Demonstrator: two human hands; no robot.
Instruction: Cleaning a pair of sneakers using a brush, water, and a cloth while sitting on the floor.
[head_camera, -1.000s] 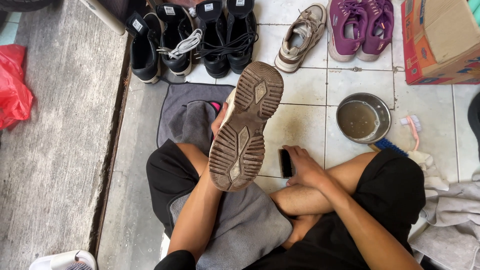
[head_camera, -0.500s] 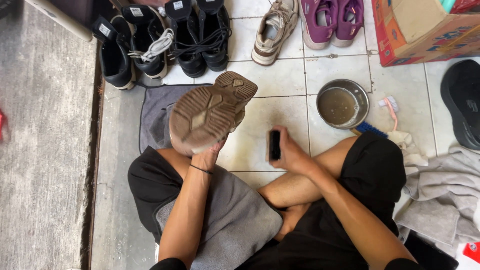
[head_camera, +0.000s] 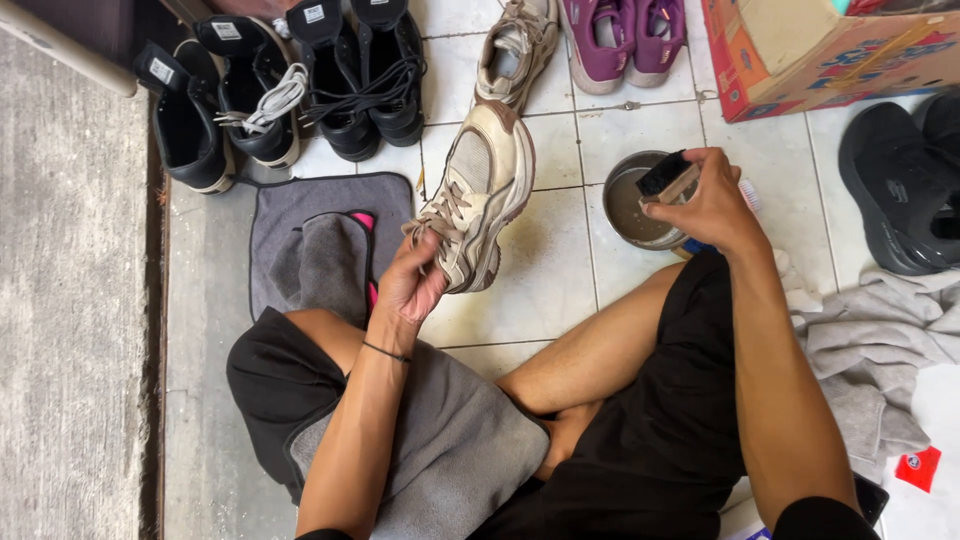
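While seated cross-legged on white tile, left hand (head_camera: 412, 288) clasped around the heel end of a beige sneaker (head_camera: 476, 196), upper showing, toe aimed away; right hand (head_camera: 706, 200) gripping a black brush (head_camera: 667, 178) over the metal bowl (head_camera: 628, 205) of murky water

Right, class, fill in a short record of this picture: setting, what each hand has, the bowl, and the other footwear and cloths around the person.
setting: person seated cross-legged on a white tiled floor
left hand: holds a beige sneaker by its heel end, laces facing up
right hand: grips a dark brush over a metal bowl
bowl contents: murky liquid
lap: grey towel
floor cloth: grey mat
other footwear: black shoes, purple pair, second beige sneaker
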